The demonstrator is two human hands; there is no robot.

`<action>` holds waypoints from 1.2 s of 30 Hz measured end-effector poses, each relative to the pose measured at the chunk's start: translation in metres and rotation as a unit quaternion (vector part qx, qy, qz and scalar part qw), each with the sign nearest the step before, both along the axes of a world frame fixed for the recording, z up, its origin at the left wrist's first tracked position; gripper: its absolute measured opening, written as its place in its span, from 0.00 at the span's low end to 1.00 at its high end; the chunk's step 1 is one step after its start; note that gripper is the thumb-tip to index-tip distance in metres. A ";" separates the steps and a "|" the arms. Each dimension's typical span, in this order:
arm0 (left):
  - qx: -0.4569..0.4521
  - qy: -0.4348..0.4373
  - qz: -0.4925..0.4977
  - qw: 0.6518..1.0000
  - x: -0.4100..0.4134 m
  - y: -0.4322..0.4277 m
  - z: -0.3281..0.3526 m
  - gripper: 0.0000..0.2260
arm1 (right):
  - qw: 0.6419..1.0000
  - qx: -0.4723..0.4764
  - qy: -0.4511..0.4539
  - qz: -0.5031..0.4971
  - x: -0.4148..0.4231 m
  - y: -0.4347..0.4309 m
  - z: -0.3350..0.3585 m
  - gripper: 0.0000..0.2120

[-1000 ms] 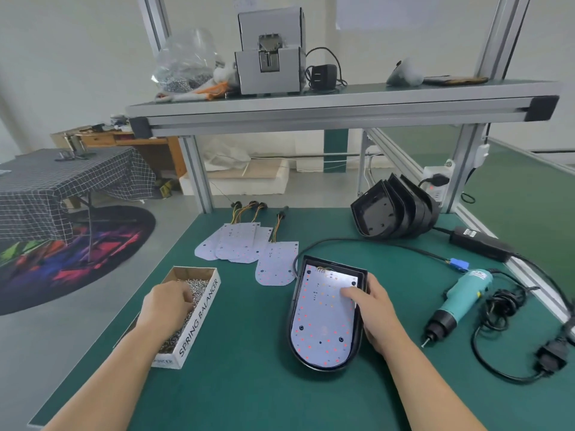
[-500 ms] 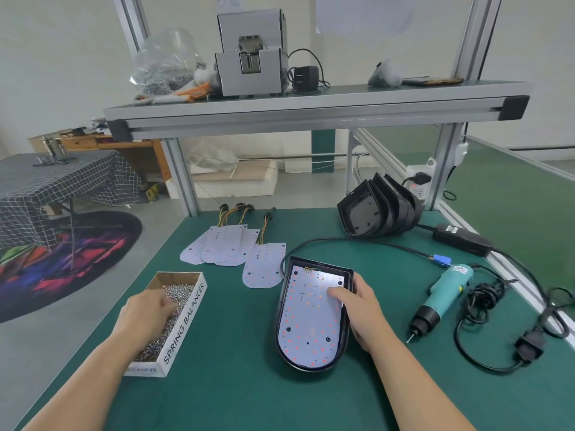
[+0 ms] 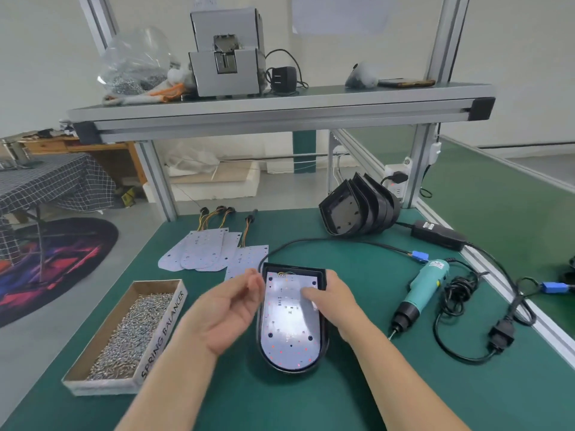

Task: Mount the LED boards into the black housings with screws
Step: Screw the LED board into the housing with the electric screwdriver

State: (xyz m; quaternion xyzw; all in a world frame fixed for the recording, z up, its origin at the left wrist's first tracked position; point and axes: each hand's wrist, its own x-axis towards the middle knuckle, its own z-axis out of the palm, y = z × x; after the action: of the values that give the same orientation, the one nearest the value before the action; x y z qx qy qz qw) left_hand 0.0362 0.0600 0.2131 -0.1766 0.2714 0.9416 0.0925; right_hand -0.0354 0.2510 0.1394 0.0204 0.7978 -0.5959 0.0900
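Observation:
A black housing (image 3: 292, 370) lies on the green mat with a white LED board (image 3: 291, 334) seated inside it. My right hand (image 3: 336, 301) grips the housing's right rim, its fingers pressing on the board's upper part. My left hand (image 3: 224, 312) hovers just left of the housing's top corner, blurred, palm turned inward, fingers and thumb pinched together on small screws. To the left, a cardboard box (image 3: 161, 334) holds a heap of silver screws (image 3: 133, 331). A teal electric screwdriver (image 3: 423, 290) lies to the right, untouched.
Spare LED boards (image 3: 202, 250) with wire tails fan out behind the box. A stack of empty black housings (image 3: 357, 209) leans at the back right. The power adapter (image 3: 435, 234) and looped cables run along the right edge. A shelf (image 3: 280, 110) overhangs the bench.
My left hand has lifted out of the screw box and swung right to the housing's top left corner. My right hand stays on the board and housing.

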 end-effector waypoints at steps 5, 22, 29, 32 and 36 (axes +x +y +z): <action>-0.007 -0.045 -0.051 0.998 -0.019 0.058 -0.020 0.09 | 0.990 0.088 0.094 0.064 0.013 0.001 0.021 0.09; -0.015 -0.065 -0.057 0.996 -0.024 0.061 -0.031 0.05 | 0.925 0.300 -0.065 -0.226 -0.005 0.134 0.029 0.43; -0.022 -0.076 -0.069 0.994 -0.023 0.062 -0.032 0.03 | 0.889 -0.361 -0.030 -0.279 0.018 0.121 0.019 0.09; -0.032 -0.065 -0.076 0.994 -0.022 0.063 -0.033 0.04 | 0.826 -0.542 -0.010 -0.156 0.028 0.103 0.035 0.13; -0.058 -0.052 -0.082 0.994 -0.023 0.065 -0.033 0.11 | 0.778 -0.618 0.008 -0.109 0.024 0.075 0.061 0.16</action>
State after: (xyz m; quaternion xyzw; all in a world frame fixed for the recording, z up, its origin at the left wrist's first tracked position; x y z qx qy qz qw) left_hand 0.0131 0.1251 0.1798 -0.2074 0.3338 0.9031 0.1730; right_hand -0.0111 0.3258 0.2001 0.0419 0.2511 -0.9670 0.0114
